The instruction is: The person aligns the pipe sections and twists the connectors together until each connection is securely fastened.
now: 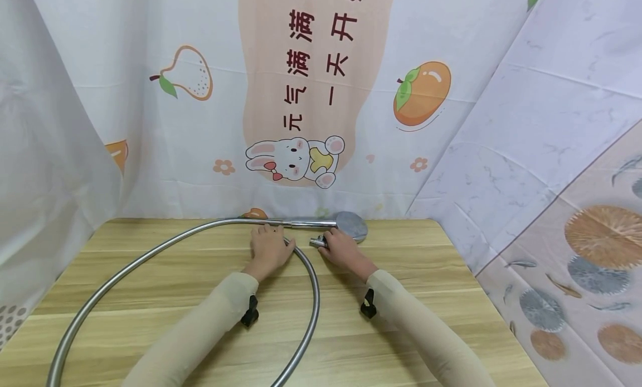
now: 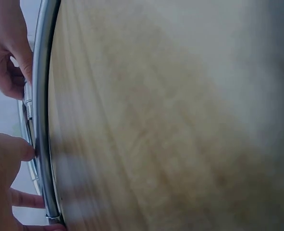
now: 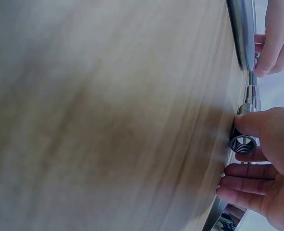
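Observation:
A long grey metal shower hose curves over the table, one stretch running back to my left hand. In the left wrist view my thumb and fingers grip the hose close to its collared end. My right hand holds a small chrome pipe fitting between thumb and fingers. Its round, internally threaded opening faces the right wrist camera, with a threaded stub beyond. Behind both hands lies a shower head with a chrome handle, which joins the hose's other stretch.
The wood-grain table ends at a printed cloth backdrop just behind the shower head. More cloth hangs at the left and right. The hose loop runs off the near edge of the head view.

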### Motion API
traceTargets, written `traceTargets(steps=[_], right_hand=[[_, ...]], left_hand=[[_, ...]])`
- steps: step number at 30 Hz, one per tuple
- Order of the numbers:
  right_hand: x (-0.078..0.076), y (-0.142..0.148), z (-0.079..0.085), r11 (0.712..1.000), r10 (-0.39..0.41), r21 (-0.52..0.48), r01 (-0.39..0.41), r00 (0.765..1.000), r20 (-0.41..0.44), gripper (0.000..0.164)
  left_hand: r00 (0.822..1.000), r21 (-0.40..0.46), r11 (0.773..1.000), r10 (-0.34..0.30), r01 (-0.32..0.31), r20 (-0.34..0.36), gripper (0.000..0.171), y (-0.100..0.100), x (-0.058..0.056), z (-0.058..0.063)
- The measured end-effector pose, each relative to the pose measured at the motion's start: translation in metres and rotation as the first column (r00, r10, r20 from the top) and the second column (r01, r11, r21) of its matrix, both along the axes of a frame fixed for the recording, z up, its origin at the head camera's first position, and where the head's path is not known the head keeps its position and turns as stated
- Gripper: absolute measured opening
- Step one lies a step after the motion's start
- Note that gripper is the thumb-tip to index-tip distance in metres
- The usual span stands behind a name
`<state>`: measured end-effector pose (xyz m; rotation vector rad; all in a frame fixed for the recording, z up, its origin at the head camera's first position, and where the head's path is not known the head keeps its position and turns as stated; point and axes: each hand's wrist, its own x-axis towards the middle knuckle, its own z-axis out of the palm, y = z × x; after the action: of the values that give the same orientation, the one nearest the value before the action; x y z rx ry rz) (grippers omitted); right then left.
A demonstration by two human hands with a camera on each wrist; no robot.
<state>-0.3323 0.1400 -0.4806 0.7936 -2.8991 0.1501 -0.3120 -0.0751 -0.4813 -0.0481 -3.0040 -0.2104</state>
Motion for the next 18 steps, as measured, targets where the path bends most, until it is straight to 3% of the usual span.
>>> traceTargets(steps=[6, 9, 14, 18], right_hand=[[0.001, -0.001, 0.001, 1.0, -0.007, 0.013, 0.007, 1.0, 0.008, 0.03], [0.001, -0.001, 0.002, 1.0, -0.006, 0.01, 0.006, 1.0, 0.014, 0.03], [0.001, -0.002, 0.001, 1.0, -0.006, 0.008, 0.006, 1.0, 0.015, 0.031], [0.001, -0.001, 0.0, 1.0, -0.01, 0.012, 0.009, 1.0, 0.012, 0.03]], left_hand=[[0.999, 0.069, 0.998, 0.007, -0.003, -0.048, 0.061, 0.001, -0.005, -0.005], [0.997, 0.136, 0.99, 0.056, -0.049, -0.051, 0.06, 0.001, -0.006, -0.004], [0.986, 0.224, 0.961, 0.165, -0.162, 0.007, 0.067, 0.0, -0.01, 0.002], [0.976, 0.261, 0.94, 0.21, -0.219, 0.065, 0.073, 0.0, -0.013, 0.003]])
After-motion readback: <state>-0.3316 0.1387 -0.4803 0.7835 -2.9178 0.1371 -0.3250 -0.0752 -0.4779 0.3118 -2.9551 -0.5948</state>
